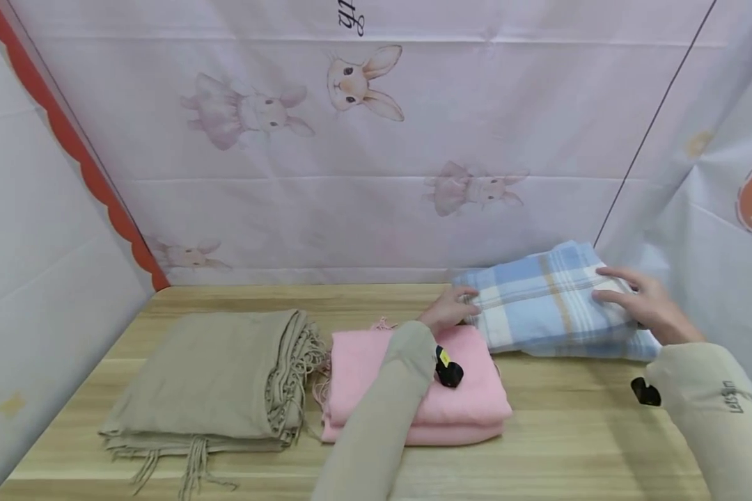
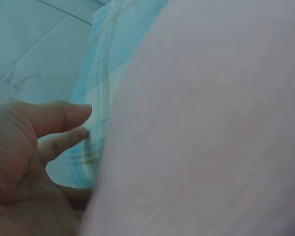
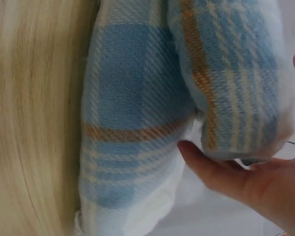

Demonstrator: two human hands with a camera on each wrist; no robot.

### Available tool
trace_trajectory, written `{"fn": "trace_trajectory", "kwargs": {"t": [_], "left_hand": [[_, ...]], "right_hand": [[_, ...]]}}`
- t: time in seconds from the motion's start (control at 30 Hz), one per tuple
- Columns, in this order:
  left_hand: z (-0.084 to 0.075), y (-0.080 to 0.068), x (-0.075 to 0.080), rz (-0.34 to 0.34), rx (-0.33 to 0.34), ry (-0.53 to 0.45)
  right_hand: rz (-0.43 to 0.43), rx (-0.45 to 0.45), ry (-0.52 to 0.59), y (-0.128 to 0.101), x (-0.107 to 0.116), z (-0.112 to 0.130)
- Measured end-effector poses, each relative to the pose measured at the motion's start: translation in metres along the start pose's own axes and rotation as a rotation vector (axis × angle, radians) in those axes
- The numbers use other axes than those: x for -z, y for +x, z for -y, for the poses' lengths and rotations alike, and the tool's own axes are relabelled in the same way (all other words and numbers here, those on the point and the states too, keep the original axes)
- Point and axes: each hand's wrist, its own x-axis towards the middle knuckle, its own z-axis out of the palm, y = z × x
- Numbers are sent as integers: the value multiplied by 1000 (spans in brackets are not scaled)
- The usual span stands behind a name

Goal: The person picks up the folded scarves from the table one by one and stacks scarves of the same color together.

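A blue, white and tan plaid blanket (image 1: 533, 299), folded into thick layers, lies at the back right against the wall. My left hand (image 1: 449, 310) is at its left end; in the left wrist view the thumb (image 2: 71, 115) and a finger reach the blanket's edge. At the opposite end is my right hand (image 1: 648, 303), its fingers extended over the upper fold. The right wrist view shows the thumb (image 3: 201, 162) beside the gap between the upper fold and lower layer. A folded pink shawl (image 1: 457, 403) lies under my left forearm, partly hidden by it.
A folded olive-beige shawl (image 1: 207, 383) with fringes lies at the left of the wooden table (image 1: 558, 445). Fabric walls with rabbit prints (image 1: 354, 83) enclose the table's back and sides. A small black device (image 1: 449, 372) is worn at my left wrist.
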Motion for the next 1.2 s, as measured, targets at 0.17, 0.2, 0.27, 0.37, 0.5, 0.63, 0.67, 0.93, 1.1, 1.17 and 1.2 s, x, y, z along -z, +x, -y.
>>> {"fn": "trace_trajectory", "kwargs": {"t": [0.17, 0.2, 0.27, 0.37, 0.5, 0.63, 0.67, 0.93, 1.1, 1.17, 1.2], "left_hand": [[5, 4, -3, 21, -23, -9], [6, 5, -3, 28, -32, -9], [8, 5, -2, 42, -45, -8], [10, 5, -3, 70, -54, -22], [13, 6, -4, 97, -55, -54], [16, 8, -4, 115, -52, -111], [17, 8, -4, 118, -48, -124], [15, 8, -5, 96, -17, -187], [7, 9, -9, 13, -37, -150], [2, 9, -11, -35, -53, -119], [0, 9, -12, -54, -60, -109]], "right_hand": [[62, -36, 31, 5, 0, -6], [68, -40, 39, 7, 0, -8], [79, -50, 71, 9, 0, -10], [83, -53, 97, 9, -1, -14], [42, 5, 144, 8, -5, -19], [-4, 44, 144, 4, -10, -21], [-12, 46, 130, 3, -10, -21], [-66, 57, 84, 1, -12, -20], [-99, 53, 68, 3, -9, -11], [-113, 53, 84, 3, -7, -7], [-120, 51, 92, 3, -7, -5]]}}
